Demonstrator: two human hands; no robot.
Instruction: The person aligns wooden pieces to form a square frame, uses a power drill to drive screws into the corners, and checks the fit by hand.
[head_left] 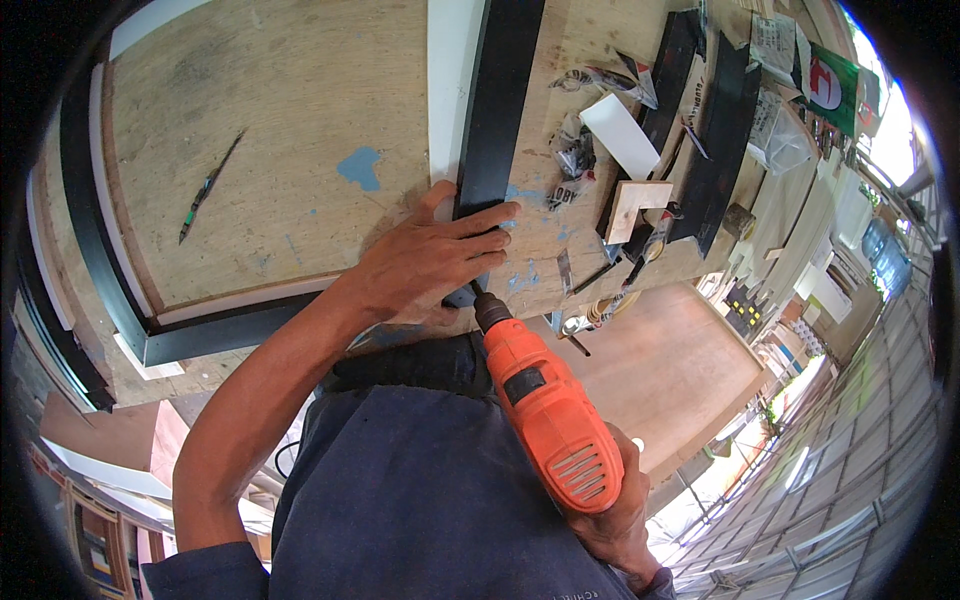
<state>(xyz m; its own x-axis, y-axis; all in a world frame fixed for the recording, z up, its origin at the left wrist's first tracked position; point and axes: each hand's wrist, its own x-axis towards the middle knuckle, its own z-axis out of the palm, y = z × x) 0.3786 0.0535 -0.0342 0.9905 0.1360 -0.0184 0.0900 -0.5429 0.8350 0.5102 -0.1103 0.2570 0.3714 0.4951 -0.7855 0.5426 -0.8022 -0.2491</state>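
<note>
My right hand (615, 515) is closed round the handle of an orange power drill (548, 405), which slants up from the lower right. The dark chuck sits just below my left hand (430, 258), its bit pointing at the near end of a black frame bar (497, 110). That left hand straddles the bar, thumb on the left side and fingers bent over the right, holding it. Alongside the bar runs a white strip (450, 90). Fingers hide part of the bar's near end, so I cannot tell how deep the bit reaches.
A pen-like tool (205, 190) lies on the plywood tabletop (290, 90) inside the black frame (240, 325). To the right are crumpled plastic wrap (575, 160), a white block (622, 135), an L-shaped wood piece (635, 205) and dark strips (725, 130). A wooden panel (660, 370) stands beyond the near edge.
</note>
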